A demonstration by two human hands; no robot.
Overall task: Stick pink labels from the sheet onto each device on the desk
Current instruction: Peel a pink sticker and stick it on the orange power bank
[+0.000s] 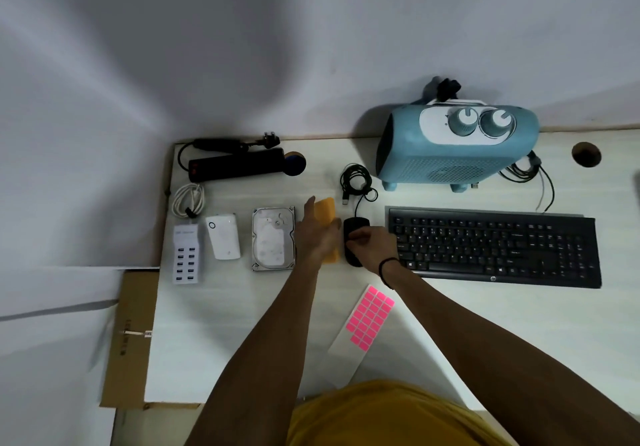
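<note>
in the head view the right hand [372,246] was curled with its fingertips together on the black mouse [353,237], seemingly pressing something down, though no label showed under them, while the left hand [317,234] lay flat and open on the orange device [325,217] beside it. the pink label sheet [370,319] lay near the desk's [242,307] front edge, well apart from both hands. done well, this step probably wanted the mouse held steady and the label rubbed flat from its middle outward.

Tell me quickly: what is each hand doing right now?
Left hand: open, resting flat on the orange device.
Right hand: fingers curled on the black mouse; any label is too small to see.
</note>
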